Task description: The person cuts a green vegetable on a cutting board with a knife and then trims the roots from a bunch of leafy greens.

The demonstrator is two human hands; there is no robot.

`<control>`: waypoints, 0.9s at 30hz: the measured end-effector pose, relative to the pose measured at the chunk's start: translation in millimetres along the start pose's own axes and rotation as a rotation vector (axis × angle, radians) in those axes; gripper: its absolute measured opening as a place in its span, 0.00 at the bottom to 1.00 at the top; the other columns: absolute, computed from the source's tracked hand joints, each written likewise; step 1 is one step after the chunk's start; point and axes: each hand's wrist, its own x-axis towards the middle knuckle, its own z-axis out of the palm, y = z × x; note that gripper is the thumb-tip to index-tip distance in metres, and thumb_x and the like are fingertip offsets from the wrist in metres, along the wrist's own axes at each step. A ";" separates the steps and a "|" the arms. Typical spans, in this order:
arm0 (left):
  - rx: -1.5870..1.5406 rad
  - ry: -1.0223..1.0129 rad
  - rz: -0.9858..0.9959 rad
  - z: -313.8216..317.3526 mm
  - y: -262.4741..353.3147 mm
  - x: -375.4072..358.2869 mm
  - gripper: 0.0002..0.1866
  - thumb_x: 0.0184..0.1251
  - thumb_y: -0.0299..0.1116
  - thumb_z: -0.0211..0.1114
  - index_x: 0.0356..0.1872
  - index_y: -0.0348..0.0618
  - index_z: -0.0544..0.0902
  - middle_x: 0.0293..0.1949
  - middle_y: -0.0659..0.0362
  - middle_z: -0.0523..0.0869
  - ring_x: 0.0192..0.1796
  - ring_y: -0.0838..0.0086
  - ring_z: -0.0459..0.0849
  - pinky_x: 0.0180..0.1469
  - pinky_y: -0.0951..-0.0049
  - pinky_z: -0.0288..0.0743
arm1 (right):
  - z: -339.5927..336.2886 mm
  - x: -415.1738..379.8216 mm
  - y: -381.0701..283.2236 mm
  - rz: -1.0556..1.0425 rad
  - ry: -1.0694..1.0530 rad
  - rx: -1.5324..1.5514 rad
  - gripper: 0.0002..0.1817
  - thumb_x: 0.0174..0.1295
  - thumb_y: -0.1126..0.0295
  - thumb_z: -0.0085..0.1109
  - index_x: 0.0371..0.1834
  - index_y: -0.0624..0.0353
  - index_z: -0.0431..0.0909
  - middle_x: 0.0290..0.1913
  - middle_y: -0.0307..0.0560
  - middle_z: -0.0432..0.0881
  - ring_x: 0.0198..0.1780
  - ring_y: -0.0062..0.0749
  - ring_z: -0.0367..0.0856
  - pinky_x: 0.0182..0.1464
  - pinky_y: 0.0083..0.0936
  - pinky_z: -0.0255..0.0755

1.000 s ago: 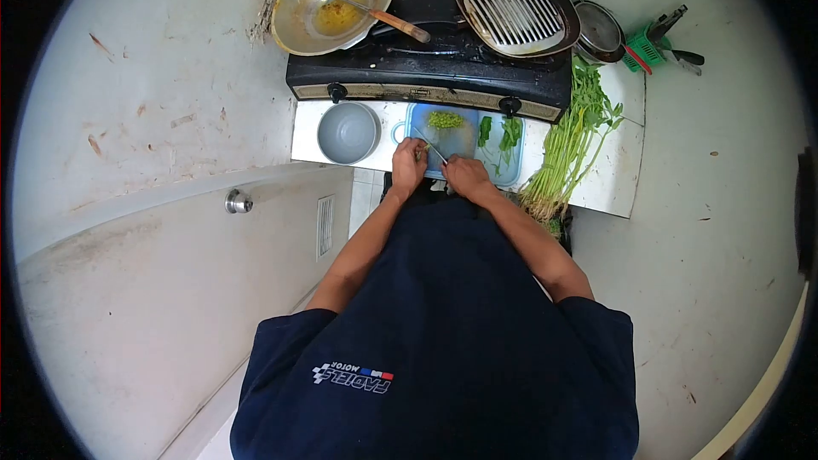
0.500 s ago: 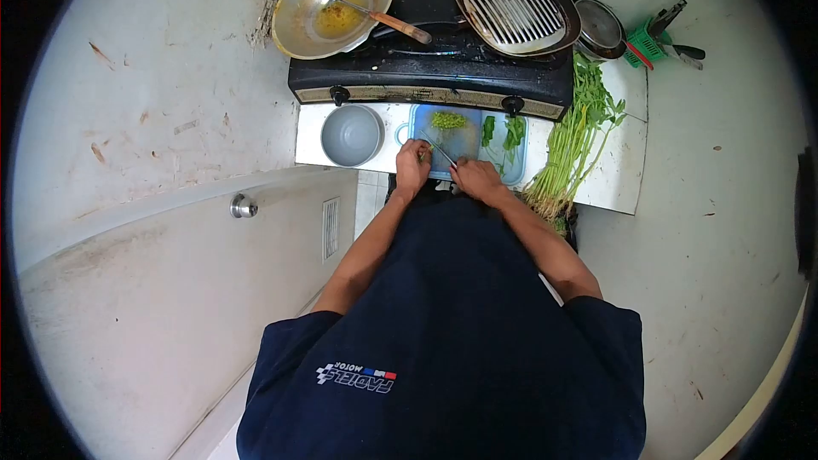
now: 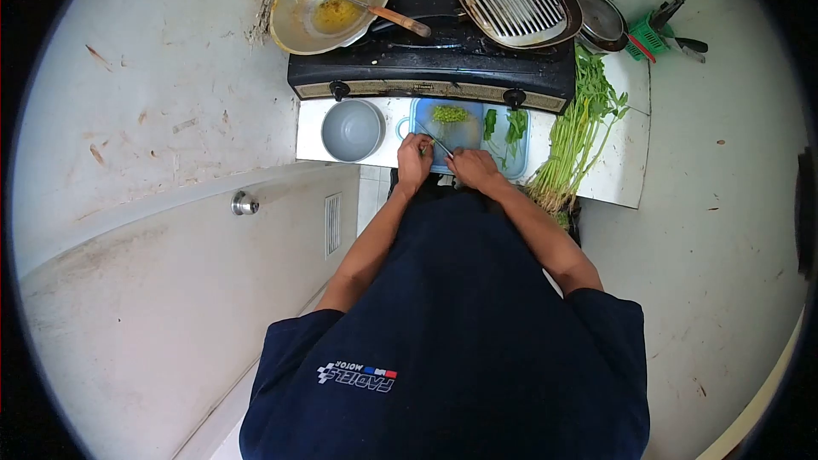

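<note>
A blue cutting board (image 3: 518,163) lies on the white counter in front of the stove. My right hand (image 3: 474,168) is closed round the handle of a knife (image 3: 440,146), whose blade slants up and left toward my other hand. At the board's left side my left hand (image 3: 415,158) is closed with its fingers bunched; a bit of green stalk seems to show at the fingertips. A small heap of chopped green stalks (image 3: 450,114) sits near the board's top edge. To the right are loose green leaves (image 3: 515,125) on thin stems.
A grey bowl (image 3: 353,131) stands left of the board. Behind is a black stove (image 3: 417,77) bearing a wok (image 3: 290,21) with a wooden-handled ladle (image 3: 400,20) and a grill pan (image 3: 516,8). Long leafy greens (image 3: 573,140), a lidded pot (image 3: 601,20) and a green basket (image 3: 645,41) are on the right.
The whole view has shifted slightly. The knife blade has swung a little further left, closer to my left hand; both hands stay at the board.
</note>
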 end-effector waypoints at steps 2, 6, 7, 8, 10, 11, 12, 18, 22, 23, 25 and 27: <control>-0.003 -0.003 -0.011 -0.3 0.9 -0.3 0.05 0.61 0.18 0.69 0.38 0.35 0.86 0.33 0.48 0.82 0.35 0.56 0.85 0.40 0.61 0.79 | -1.0 -8.9 5.0 0.011 -0.024 -0.008 0.23 0.76 0.53 0.53 0.38 0.65 0.84 0.34 0.60 0.89 0.37 0.54 0.90 0.40 0.47 0.84; 0.022 0.002 -0.001 -1.3 4.9 -0.1 0.05 0.61 0.18 0.69 0.38 0.35 0.86 0.33 0.48 0.82 0.35 0.56 0.85 0.40 0.62 0.79 | -3.7 -19.9 6.9 0.026 -0.059 -0.044 0.23 0.76 0.53 0.53 0.38 0.65 0.85 0.34 0.57 0.89 0.37 0.53 0.91 0.40 0.47 0.84; 0.033 0.002 0.006 -1.8 4.8 0.3 0.05 0.61 0.18 0.68 0.37 0.35 0.86 0.33 0.48 0.82 0.35 0.56 0.85 0.40 0.62 0.79 | -4.0 -19.4 5.8 0.029 -0.058 -0.045 0.23 0.76 0.53 0.53 0.37 0.65 0.85 0.34 0.57 0.89 0.37 0.53 0.91 0.39 0.47 0.84; 0.038 0.001 0.003 -2.4 4.6 0.6 0.05 0.61 0.18 0.69 0.38 0.35 0.86 0.33 0.48 0.82 0.35 0.56 0.86 0.41 0.62 0.80 | -4.1 -17.2 4.3 -0.008 -0.033 -0.048 0.23 0.76 0.53 0.53 0.37 0.64 0.85 0.34 0.56 0.89 0.37 0.53 0.91 0.39 0.47 0.84; 0.047 -0.005 -0.003 -2.1 5.1 0.4 0.05 0.62 0.18 0.69 0.38 0.35 0.86 0.33 0.48 0.83 0.35 0.57 0.86 0.41 0.62 0.80 | -2.9 -9.4 2.4 -0.077 0.016 -0.056 0.23 0.76 0.53 0.53 0.35 0.64 0.86 0.34 0.54 0.89 0.36 0.52 0.91 0.39 0.47 0.84; 0.045 0.005 0.003 -0.9 5.8 0.4 0.05 0.61 0.18 0.69 0.38 0.35 0.87 0.33 0.48 0.83 0.35 0.57 0.86 0.41 0.62 0.80 | -2.2 -5.4 1.2 -0.062 0.024 -0.050 0.23 0.75 0.53 0.53 0.35 0.63 0.86 0.33 0.54 0.89 0.36 0.52 0.91 0.39 0.46 0.84; 0.043 0.016 0.009 0.3 4.9 0.5 0.05 0.61 0.18 0.68 0.38 0.35 0.87 0.33 0.48 0.83 0.34 0.57 0.86 0.41 0.62 0.80 | 0.5 -0.5 0.4 -0.050 0.032 -0.045 0.23 0.75 0.54 0.53 0.34 0.63 0.86 0.33 0.54 0.89 0.35 0.52 0.91 0.39 0.46 0.84; -0.025 0.032 -0.030 -2.3 5.2 -0.1 0.04 0.63 0.19 0.70 0.38 0.35 0.87 0.34 0.49 0.85 0.34 0.60 0.88 0.40 0.64 0.82 | 4.5 -11.9 7.6 -0.014 0.043 -0.059 0.23 0.76 0.54 0.52 0.35 0.63 0.85 0.31 0.54 0.89 0.33 0.51 0.91 0.39 0.46 0.84; 0.003 0.021 -0.019 1.3 -5.2 0.0 0.03 0.64 0.21 0.71 0.37 0.35 0.87 0.34 0.49 0.85 0.36 0.60 0.89 0.41 0.65 0.82 | -4.5 -19.2 11.6 0.013 0.042 -0.039 0.23 0.76 0.54 0.51 0.36 0.63 0.85 0.31 0.57 0.89 0.34 0.52 0.91 0.38 0.46 0.84; -0.011 0.024 -0.026 1.8 -5.8 -0.1 0.03 0.64 0.21 0.71 0.37 0.35 0.88 0.34 0.48 0.85 0.36 0.60 0.89 0.41 0.65 0.82 | -5.1 -18.2 10.9 0.009 0.039 -0.045 0.23 0.76 0.54 0.51 0.36 0.64 0.85 0.31 0.57 0.89 0.34 0.52 0.91 0.38 0.46 0.84; -0.039 0.029 -0.039 1.7 -2.7 -1.2 0.03 0.63 0.21 0.71 0.37 0.36 0.88 0.35 0.48 0.84 0.35 0.59 0.88 0.41 0.64 0.82 | -4.8 -16.2 9.9 -0.001 0.035 -0.056 0.23 0.76 0.54 0.51 0.36 0.64 0.85 0.31 0.58 0.89 0.34 0.53 0.90 0.39 0.45 0.84; -0.027 0.039 -0.022 1.1 -2.0 -0.5 0.03 0.63 0.21 0.71 0.37 0.36 0.88 0.34 0.48 0.84 0.34 0.59 0.88 0.41 0.64 0.81 | -4.8 -16.0 9.7 -0.019 0.021 -0.066 0.24 0.76 0.54 0.51 0.36 0.64 0.85 0.32 0.58 0.89 0.34 0.53 0.90 0.38 0.45 0.84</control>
